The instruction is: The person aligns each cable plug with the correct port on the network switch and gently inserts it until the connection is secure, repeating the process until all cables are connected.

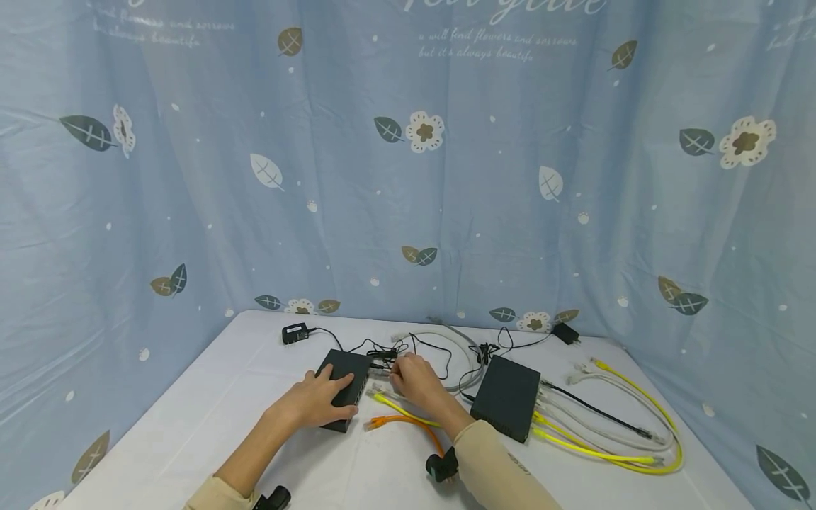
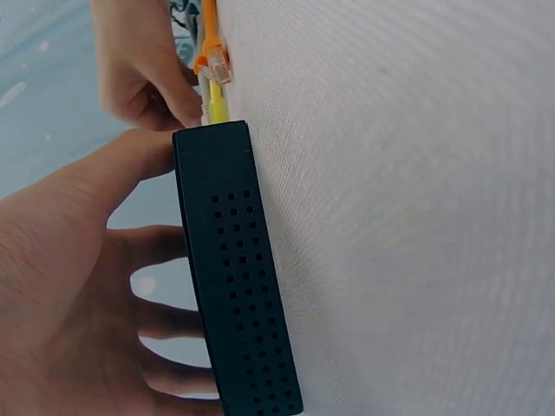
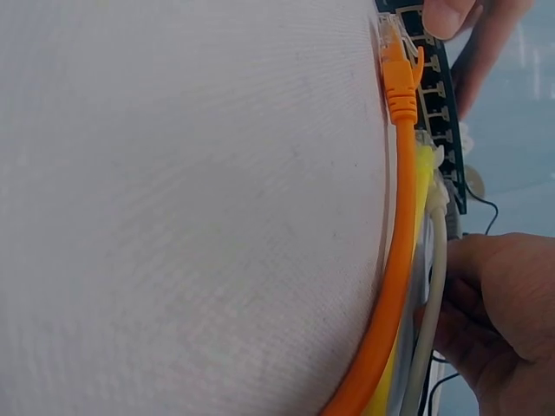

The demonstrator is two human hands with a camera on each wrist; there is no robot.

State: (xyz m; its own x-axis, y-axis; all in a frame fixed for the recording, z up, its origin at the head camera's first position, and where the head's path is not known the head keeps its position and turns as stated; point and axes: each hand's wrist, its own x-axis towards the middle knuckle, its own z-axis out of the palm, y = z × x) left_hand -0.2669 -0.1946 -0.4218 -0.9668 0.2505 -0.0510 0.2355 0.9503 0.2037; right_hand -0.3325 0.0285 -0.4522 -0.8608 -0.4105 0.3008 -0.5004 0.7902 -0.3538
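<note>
A black box with a row of network ports [image 1: 344, 361], apparently a network switch, lies on the left side of the table. My left hand [image 1: 312, 400] rests on its top with fingers spread, the thumb reaching over the port-side edge. Just right of that edge is my right hand [image 1: 417, 379], its fingers curled at a grey network cable [image 3: 435, 234]; the pinched part is mostly hidden. Beside it lie a yellow cable [image 1: 398, 407] and an orange cable [image 1: 408, 418], their clear plugs near the ports. A thin black power lead enters the switch's far corner.
A second black switch [image 1: 506, 397] stands to the right, with yellow, white and black cables [image 1: 596, 407] running from its ports. Black power adapters [image 1: 295, 333] lie at the back left and back right. Coiled grey cable and tangled black leads lie between the switches. A patterned curtain hangs behind.
</note>
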